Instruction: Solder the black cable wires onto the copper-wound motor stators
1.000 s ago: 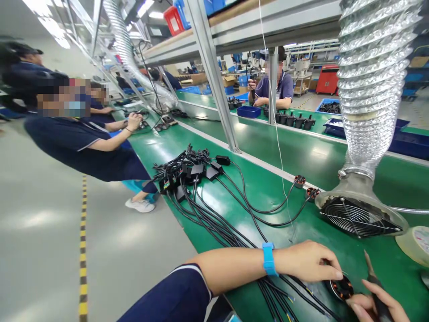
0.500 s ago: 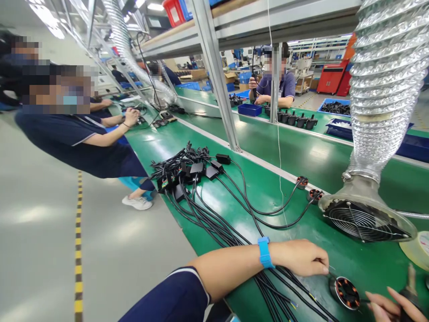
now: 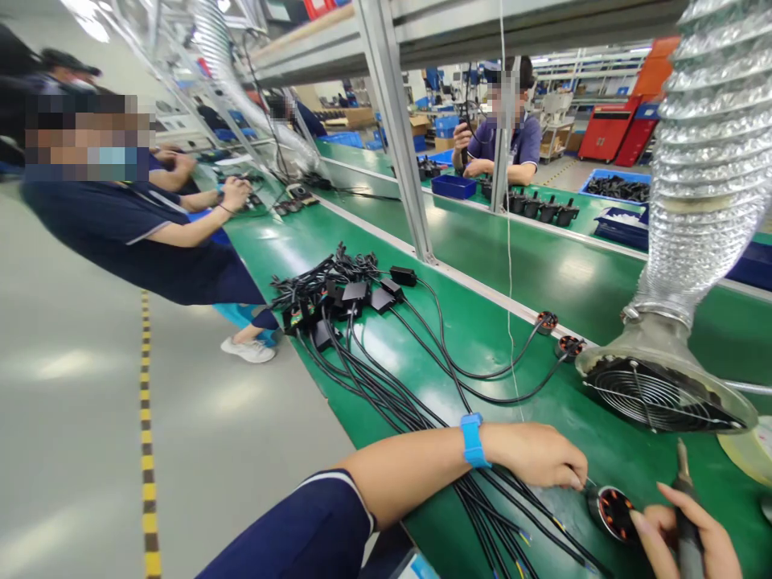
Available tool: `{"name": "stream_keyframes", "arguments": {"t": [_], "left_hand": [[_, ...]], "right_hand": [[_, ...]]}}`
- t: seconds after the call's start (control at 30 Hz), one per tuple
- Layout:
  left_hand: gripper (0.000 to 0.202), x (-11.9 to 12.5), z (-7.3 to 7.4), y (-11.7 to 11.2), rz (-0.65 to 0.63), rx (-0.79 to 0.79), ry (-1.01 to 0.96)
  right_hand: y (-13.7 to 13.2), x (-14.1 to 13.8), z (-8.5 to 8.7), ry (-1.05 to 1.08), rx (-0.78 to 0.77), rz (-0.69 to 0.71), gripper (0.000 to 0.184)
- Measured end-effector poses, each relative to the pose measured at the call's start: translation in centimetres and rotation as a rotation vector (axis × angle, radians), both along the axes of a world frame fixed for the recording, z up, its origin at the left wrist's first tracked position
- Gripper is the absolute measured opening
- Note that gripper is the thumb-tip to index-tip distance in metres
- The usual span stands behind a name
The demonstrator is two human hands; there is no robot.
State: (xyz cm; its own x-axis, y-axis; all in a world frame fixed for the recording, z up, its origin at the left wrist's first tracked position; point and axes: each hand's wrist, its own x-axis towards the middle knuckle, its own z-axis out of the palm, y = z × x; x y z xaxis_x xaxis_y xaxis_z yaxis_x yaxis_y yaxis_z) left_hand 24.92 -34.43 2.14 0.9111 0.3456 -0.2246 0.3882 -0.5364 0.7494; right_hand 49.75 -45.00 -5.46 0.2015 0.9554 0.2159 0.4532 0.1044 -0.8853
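Observation:
My left hand (image 3: 546, 456), a blue band at its wrist, is closed in a pinch beside a small round motor (image 3: 613, 515) with copper-orange windings. A thin pale solder wire (image 3: 510, 281) hangs from above down behind this hand, and a short end sticks out past the fingertips towards the motor. In my right hand (image 3: 693, 527) is a soldering iron (image 3: 685, 490), its tip pointing up and away from the motor. The thumb or a finger of that hand touches the motor's right rim. Several black cables (image 3: 416, 414) with bare coloured wire ends run under my left forearm.
Black boxes with coiled leads (image 3: 338, 293) lie on the green bench (image 3: 464, 322). Two more cabled motors (image 3: 569, 347) sit by the rail. A fume extractor hood (image 3: 663, 394) hangs at right, near a tape roll (image 3: 748, 450). Co-workers sit at left and across the bench.
My right hand has moved left and up into fuller view with the soldering iron, and now touches the motor. My left hand has barely moved. The camera view shifted slightly.

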Motion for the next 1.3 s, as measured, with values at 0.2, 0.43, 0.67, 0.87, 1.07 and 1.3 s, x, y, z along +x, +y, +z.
{"name": "stream_keyframes", "arguments": {"t": [0.2, 0.43, 0.67, 0.87, 1.07, 1.3], "left_hand": [[0.016, -1.1, 0.7, -0.7, 0.071, -0.025, -0.093], [0.023, -1.6, 1.1, -0.5, 0.118, -0.100, -0.086], [0.025, 1.2, 1.0, -1.5, 0.145, -0.436, -0.156], [0.021, 1.4, 0.8, -2.1, 0.270, -0.286, -0.114], [0.016, -0.4, 1.1, -5.0, -0.049, 0.229, 0.279], [0.021, 1.4, 1.3, -7.9, 0.102, 0.544, 0.227]], "right_hand": [[-1.7, -4.6, 4.4, 0.002, -0.031, -0.142, 0.043], [-4.8, -6.5, 4.1, -0.123, -0.045, -0.078, 0.062], [-3.9, -7.7, 4.0, -0.301, -0.059, -0.048, 0.054], [-3.5, -6.4, 4.2, -0.321, -0.056, -0.141, 0.055], [-3.9, -5.2, 4.0, -0.174, 0.042, -0.166, 0.066], [-4.4, -3.8, 4.5, -0.157, 0.224, -0.267, 0.057]]}}
